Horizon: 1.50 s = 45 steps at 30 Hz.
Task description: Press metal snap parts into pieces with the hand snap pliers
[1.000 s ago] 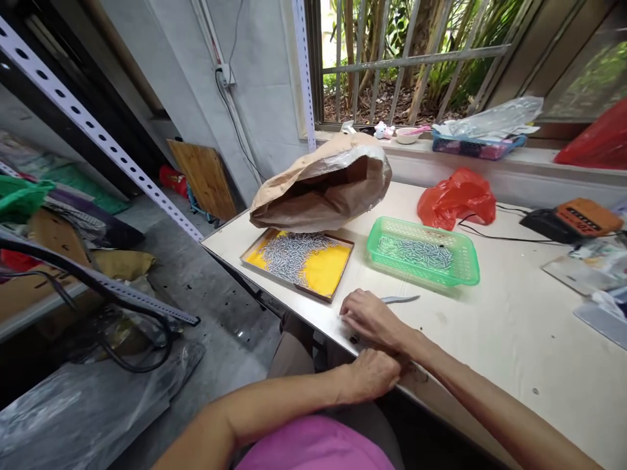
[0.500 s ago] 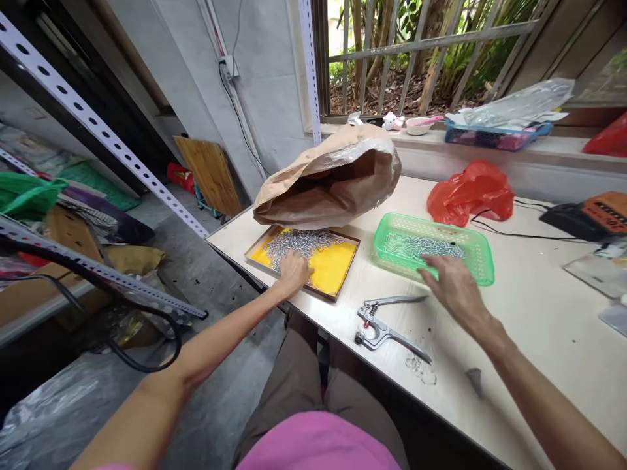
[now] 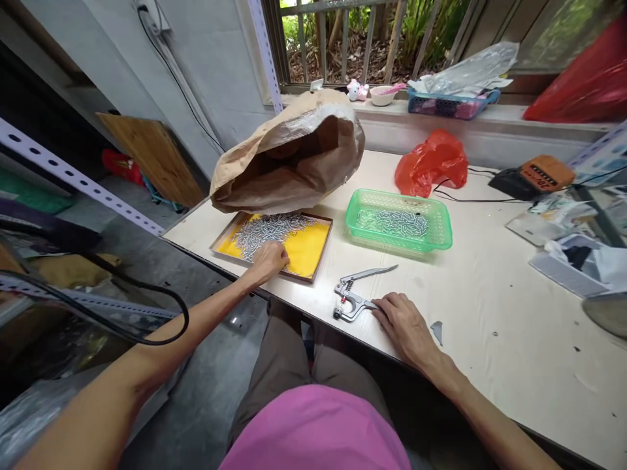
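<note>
- Because the left hand reaches over the near rim of the shallow tray, a forearm pressing down there could tilt it and spill the small metal pins heaped on its yellow lining.
- The left grip looks bunched at the fingertips; I cannot tell whether a pin is in it. Slender pieces like these could slip out or come up several at once if the pinch is loose.
- The tray sits close to the tabletop edge, so dropped pins may well roll to the floor.
- The right hand covers the end of the lower handle of the spring-loaded pliers; whether its grip wraps the handle, I cannot tell. If it has only a light touch, the tool could swivel when lifted.
- The pliers lie with their handles spread, so a careless squeeze could nip a finger near the head.
- The paper sack gapes above the tray's far side; if it slumps, it could bury or scatter the heap.
- The green perforated basket stands just beyond the pliers, where a swinging handle might knock it.
</note>
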Each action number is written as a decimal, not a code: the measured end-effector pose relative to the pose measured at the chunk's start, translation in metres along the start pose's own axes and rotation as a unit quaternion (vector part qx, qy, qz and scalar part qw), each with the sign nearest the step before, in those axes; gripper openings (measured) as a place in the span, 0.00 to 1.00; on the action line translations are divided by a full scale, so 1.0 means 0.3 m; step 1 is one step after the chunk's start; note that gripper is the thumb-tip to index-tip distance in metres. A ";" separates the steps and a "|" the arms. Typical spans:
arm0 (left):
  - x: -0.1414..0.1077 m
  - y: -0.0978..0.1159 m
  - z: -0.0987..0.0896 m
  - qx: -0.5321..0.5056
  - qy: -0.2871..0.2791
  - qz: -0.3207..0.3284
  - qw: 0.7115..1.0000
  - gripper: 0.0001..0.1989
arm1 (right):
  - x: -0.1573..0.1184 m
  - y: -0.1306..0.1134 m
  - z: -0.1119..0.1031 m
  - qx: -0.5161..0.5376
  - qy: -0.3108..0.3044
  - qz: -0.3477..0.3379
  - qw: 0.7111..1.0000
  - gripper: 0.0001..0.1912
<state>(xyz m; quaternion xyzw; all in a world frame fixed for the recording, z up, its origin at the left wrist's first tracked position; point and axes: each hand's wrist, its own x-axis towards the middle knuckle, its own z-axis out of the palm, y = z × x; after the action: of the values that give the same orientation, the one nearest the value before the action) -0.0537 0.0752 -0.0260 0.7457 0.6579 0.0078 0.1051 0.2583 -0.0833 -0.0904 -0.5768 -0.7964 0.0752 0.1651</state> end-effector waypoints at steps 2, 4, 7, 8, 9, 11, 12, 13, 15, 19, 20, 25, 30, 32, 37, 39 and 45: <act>-0.014 0.034 -0.015 -0.053 0.021 0.009 0.998 0.07 | 0.007 -0.003 0.004 0.001 0.003 -0.004 1.000 0.13; -0.042 0.092 -0.022 -0.118 0.020 0.035 0.992 0.08 | 0.013 -0.008 0.002 -0.002 -0.004 -0.006 1.000 0.13; -0.109 0.204 0.005 -0.148 -0.052 0.122 0.980 0.08 | 0.021 -0.016 -0.006 -0.015 -0.019 0.002 1.000 0.12; -0.133 0.238 0.024 -0.120 -0.079 0.148 0.978 0.07 | 0.023 -0.018 -0.009 -0.022 -0.024 0.006 0.999 0.12; -0.155 0.266 0.046 -0.080 -0.101 0.167 0.978 0.07 | 0.024 -0.020 -0.012 -0.028 -0.028 0.009 0.999 0.12; -0.187 0.299 0.092 0.008 -0.127 0.186 0.974 0.08 | 0.024 -0.024 -0.016 -0.043 -0.038 0.014 0.998 0.12; -0.197 0.304 0.112 0.037 -0.132 0.189 0.972 0.09 | 0.024 -0.026 -0.017 -0.049 -0.041 0.017 0.998 0.12; -0.203 0.302 0.129 0.052 -0.133 0.191 0.971 0.09 | 0.023 -0.028 -0.018 -0.054 -0.044 0.020 0.997 0.12; -0.208 0.288 0.149 0.056 -0.124 0.191 0.972 0.10 | 0.021 -0.031 -0.017 -0.059 -0.046 0.025 0.997 0.12; -0.217 0.265 0.160 0.055 -0.115 0.177 0.976 0.10 | 0.022 -0.033 -0.011 -0.071 -0.043 0.025 0.996 0.12; -0.222 0.263 0.162 0.058 -0.117 0.173 0.976 0.11 | 0.023 -0.032 -0.009 -0.076 -0.043 0.024 0.996 0.13; -0.242 0.257 0.179 0.048 -0.100 0.154 0.982 0.12 | 0.022 -0.028 -0.008 -0.086 -0.037 0.015 0.996 0.13; -0.232 0.278 0.176 -0.220 -0.129 0.049 0.966 0.07 | 0.025 -0.026 -0.007 -0.085 -0.043 0.018 0.995 0.13; -0.226 0.297 0.182 -0.362 -0.186 -0.037 0.913 0.08 | 0.027 -0.027 -0.005 -0.091 -0.047 0.022 0.995 0.14; -0.225 0.319 0.233 -0.437 -0.204 -0.086 0.872 0.11 | 0.030 -0.032 -0.007 -0.101 -0.059 0.035 0.993 0.13; -0.223 0.316 0.246 -0.408 -0.203 -0.084 0.886 0.12 | 0.029 -0.031 -0.008 -0.099 -0.056 0.036 0.993 0.13; -0.208 0.327 0.205 -0.354 -0.257 -0.083 0.896 0.11 | 0.030 -0.033 -0.003 -0.101 -0.050 0.038 0.993 0.12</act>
<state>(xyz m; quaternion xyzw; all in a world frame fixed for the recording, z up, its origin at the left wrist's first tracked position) 0.0431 -0.0061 -0.0620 0.5782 0.6212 0.0398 0.5274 0.2473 -0.0780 -0.0849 -0.6158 -0.7848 0.0299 0.0629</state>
